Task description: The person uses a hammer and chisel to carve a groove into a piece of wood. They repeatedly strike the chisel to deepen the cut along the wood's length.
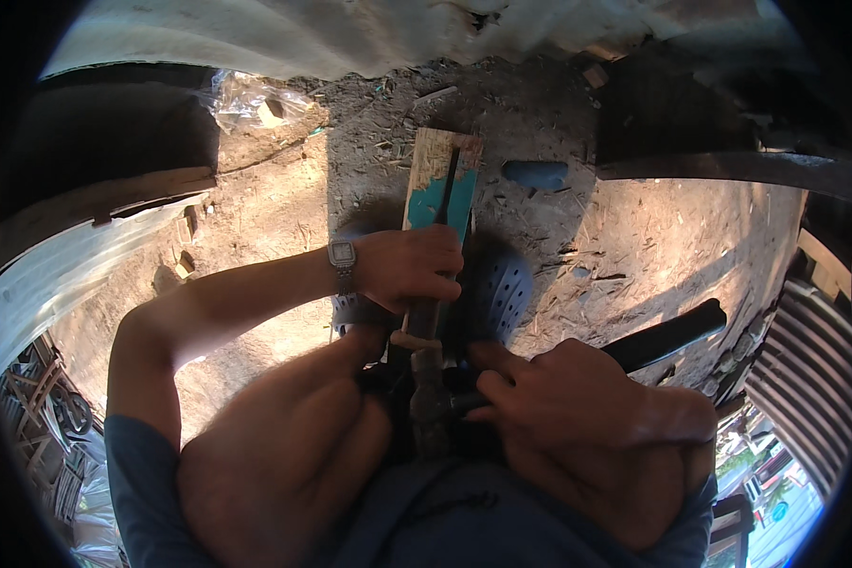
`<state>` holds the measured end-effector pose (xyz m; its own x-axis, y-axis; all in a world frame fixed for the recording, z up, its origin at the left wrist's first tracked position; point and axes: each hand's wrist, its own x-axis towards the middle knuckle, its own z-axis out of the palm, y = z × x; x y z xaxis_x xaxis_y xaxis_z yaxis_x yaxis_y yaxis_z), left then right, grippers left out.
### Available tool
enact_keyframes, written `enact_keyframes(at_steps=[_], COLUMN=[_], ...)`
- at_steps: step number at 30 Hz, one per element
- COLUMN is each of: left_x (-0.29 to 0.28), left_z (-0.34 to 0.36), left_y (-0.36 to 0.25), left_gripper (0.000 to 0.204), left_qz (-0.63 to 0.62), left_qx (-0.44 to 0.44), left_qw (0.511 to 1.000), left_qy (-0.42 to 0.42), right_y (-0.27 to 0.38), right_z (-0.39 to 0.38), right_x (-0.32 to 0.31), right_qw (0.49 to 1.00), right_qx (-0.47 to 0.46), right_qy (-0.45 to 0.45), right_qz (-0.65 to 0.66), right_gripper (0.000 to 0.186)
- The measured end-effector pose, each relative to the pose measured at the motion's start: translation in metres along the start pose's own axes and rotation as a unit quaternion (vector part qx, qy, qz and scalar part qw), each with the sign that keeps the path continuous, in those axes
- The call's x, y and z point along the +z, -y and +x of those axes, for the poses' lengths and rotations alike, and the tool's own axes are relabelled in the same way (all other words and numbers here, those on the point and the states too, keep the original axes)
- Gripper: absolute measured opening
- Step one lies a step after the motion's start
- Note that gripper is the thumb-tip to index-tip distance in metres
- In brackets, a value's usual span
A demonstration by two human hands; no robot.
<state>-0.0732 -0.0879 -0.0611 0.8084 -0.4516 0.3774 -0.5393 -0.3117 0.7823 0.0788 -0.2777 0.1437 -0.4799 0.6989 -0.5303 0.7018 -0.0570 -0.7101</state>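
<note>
My left hand [409, 267], with a watch at the wrist, grips a dark narrow rod [450, 185] over a partly teal wooden board [421, 166] between my feet. Below it are a metal shaft with a junction [428, 402] and a small pale crosspiece [410, 339]. My right hand [563, 388] is curled on a dark bar [667, 331] beside the junction; the bar extends to the upper right. My perforated clog [502, 293] stands right of the board. Where the tool parts join under my hands is hard to make out.
Corrugated sheets [795, 379] rise at the right, more metal sheeting [57, 265] at the left and above. Clear plastic [246, 99] and a blue object [535, 174] lie on the littered dirt ground [256, 208]. Piled scrap [62, 417] is at the lower left edge.
</note>
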Motion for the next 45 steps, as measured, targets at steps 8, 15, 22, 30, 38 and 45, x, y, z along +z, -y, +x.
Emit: enact_keyframes(at_steps=[8, 15, 22, 30, 38, 45], left_x=[0.000, -0.008, 0.003, 0.009, 0.012, 0.014], left_z=[0.008, 0.010, 0.011, 0.016, 0.027, 0.024], left_y=[0.004, 0.005, -0.012, -0.022, -0.017, -0.017], left_gripper=[0.052, 0.048, 0.044, 0.044, 0.042, 0.041], left_qz=[0.004, 0.003, -0.038, -0.033, -0.021, -0.031], left_qx=[0.007, -0.020, -0.018, -0.003, 0.017, 0.008], left_qw=[1.000, 1.000, 0.999, 0.999, 1.000, 0.999], left_qy=[-0.003, -0.022, 0.002, -0.012, 0.002, 0.010], right_y=[-0.004, 0.000, -0.001, -0.004, -0.003, -0.005], right_z=[0.000, -0.017, -0.019, -0.025, -0.026, -0.026], right_x=[0.000, -0.019, -0.022, -0.020, -0.018, -0.019], right_qw=[0.999, 0.999, 0.996, 0.997, 0.997, 0.996], right_qx=[-0.024, 0.024, -0.015, 0.004, -0.029, -0.052], right_qy=[-0.032, -0.023, -0.005, 0.009, -0.004, 0.006], right_qz=[0.005, 0.028, 0.083, 0.081, 0.074, 0.072], right_gripper=[0.038, 0.039, 0.041, 0.040, 0.038, 0.038])
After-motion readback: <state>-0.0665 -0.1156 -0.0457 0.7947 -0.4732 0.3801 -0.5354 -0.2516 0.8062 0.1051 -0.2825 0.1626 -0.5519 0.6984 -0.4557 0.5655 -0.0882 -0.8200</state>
